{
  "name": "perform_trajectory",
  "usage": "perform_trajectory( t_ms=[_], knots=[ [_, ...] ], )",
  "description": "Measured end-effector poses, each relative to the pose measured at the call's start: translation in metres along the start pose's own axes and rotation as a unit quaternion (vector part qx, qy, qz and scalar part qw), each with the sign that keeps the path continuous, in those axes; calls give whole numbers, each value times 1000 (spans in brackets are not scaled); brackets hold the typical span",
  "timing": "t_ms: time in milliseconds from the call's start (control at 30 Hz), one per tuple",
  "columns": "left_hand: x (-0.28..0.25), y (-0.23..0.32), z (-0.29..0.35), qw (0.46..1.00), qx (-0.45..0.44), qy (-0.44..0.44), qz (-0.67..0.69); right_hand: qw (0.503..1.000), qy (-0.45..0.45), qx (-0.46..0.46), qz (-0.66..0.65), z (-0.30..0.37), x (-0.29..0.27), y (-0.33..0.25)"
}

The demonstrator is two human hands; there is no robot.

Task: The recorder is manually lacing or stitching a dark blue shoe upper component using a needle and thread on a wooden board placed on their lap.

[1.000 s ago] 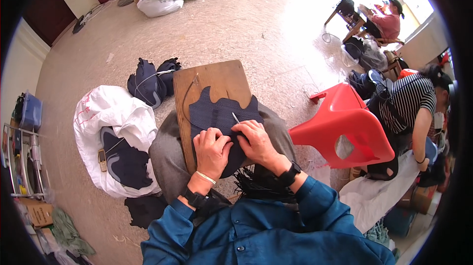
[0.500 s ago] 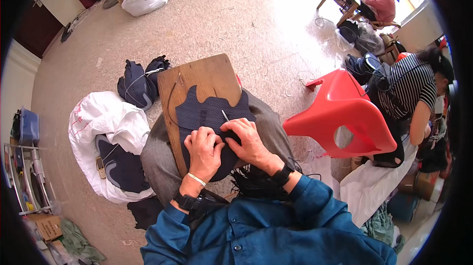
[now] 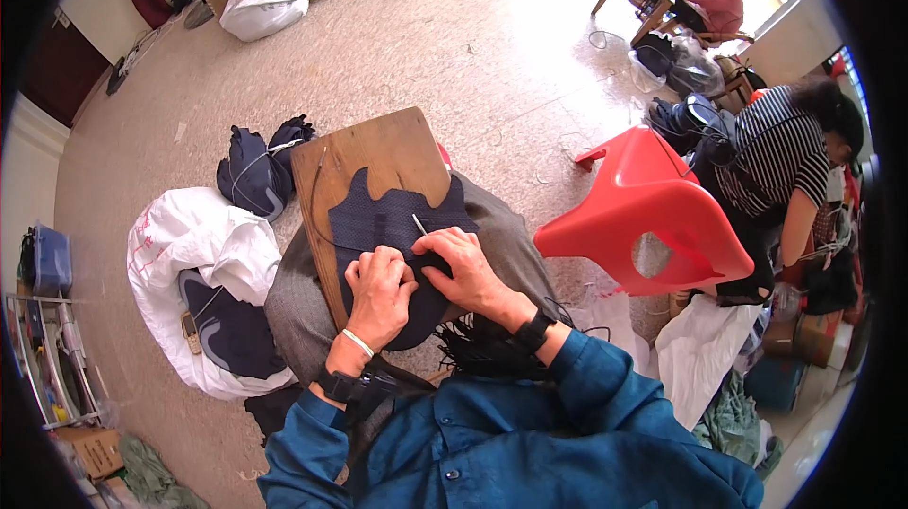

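A navy textured fabric piece (image 3: 390, 216), cut like a flat shoe upper, lies over a wooden board (image 3: 402, 145) across my lap. My left hand (image 3: 380, 291) presses on the piece's left side, its fingers bent and closed on the fabric. Closed around a slim metal tool (image 3: 420, 226), my right hand (image 3: 465, 268) rests on the fabric just to the right. The tool's thin shaft sticks out beyond the thumb and forefinger, while its grip is mostly hidden in the palm. A thin dark cord (image 3: 317, 173) runs along the board's left edge.
On my left are a white sack (image 3: 194, 235) with dark pieces in it and tied dark bundles (image 3: 253, 173). A red plastic stool (image 3: 653, 206) stands at my right. Beyond it sits a person in a striped top (image 3: 777, 145); another person (image 3: 719, 8) works at a far table.
The whole view has shifted slightly, with the board and my hands a little further left and lower. Both hands keep nearly the same place on the fabric, and the tool is still held.
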State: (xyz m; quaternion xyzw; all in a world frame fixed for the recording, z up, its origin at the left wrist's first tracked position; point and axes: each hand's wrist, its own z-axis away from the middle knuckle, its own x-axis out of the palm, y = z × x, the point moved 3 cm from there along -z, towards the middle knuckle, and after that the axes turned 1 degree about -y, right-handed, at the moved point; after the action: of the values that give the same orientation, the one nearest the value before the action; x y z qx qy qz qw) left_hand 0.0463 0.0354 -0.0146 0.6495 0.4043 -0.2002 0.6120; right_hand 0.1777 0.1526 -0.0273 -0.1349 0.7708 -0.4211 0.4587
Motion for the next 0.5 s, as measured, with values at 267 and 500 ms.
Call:
perform_trajectory(
  t_ms=[267,500],
  knots=[
    [8,4,10,990,30,139,-14,1000,3,-24,-19,1,-5,-2],
    [5,1,22,979,-26,204,0,993,9,-89,77,9,-2,-15]
  ],
)
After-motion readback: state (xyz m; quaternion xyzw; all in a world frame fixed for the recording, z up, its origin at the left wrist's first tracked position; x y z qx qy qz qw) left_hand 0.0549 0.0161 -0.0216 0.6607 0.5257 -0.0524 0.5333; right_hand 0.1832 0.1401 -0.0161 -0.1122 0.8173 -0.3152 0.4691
